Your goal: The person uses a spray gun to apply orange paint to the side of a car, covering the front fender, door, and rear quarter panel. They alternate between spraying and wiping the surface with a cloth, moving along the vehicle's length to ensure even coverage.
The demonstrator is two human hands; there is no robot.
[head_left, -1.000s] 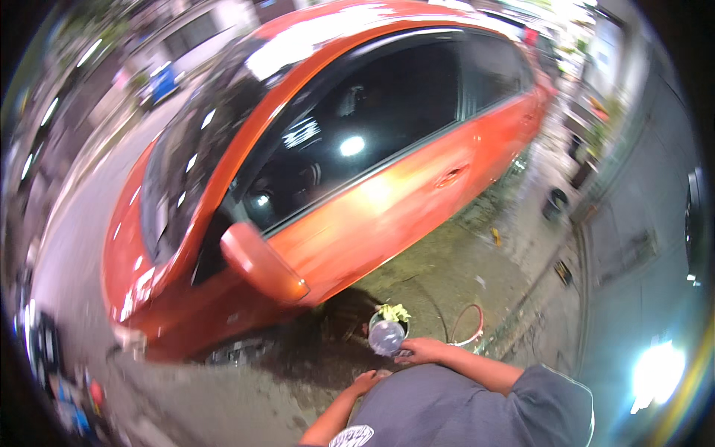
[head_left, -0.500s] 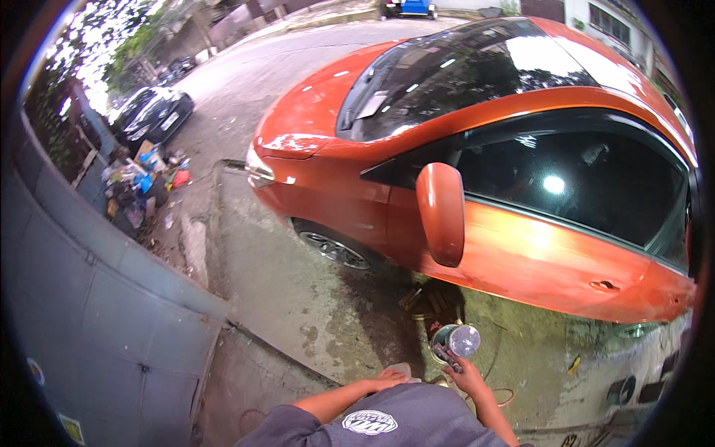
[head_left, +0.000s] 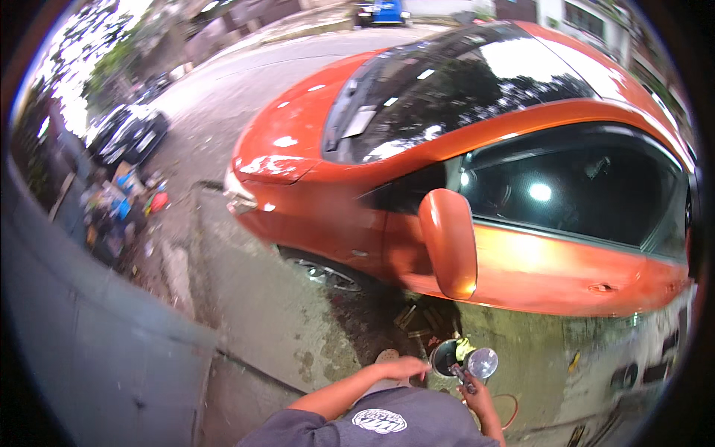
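My right hand (head_left: 478, 395) is closed around a spray gun (head_left: 467, 381), whose round, see-through cup (head_left: 482, 363) faces up. Beside it stands a round bucket (head_left: 434, 365) with a dark inside, and a bright yellow piece (head_left: 464, 347) that looks like cloth sits by its rim. My left hand (head_left: 406, 368) reaches toward the bucket's left side with fingers stretched out, apparently holding nothing. A reddish hose (head_left: 514, 408) curves out by my right forearm.
An orange car (head_left: 551, 261) stands close ahead, its side mirror (head_left: 449, 242) jutting toward me. A grey metal gate (head_left: 112, 328) runs along the left, with a rubbish heap (head_left: 119, 205) beyond it. Wooden pieces (head_left: 412, 318) lie on the ground near the car.
My left hand has moved right and forward, from against my body to near the bucket. My right hand has shifted slightly right and down with the spray gun. The yellow piece now shows.
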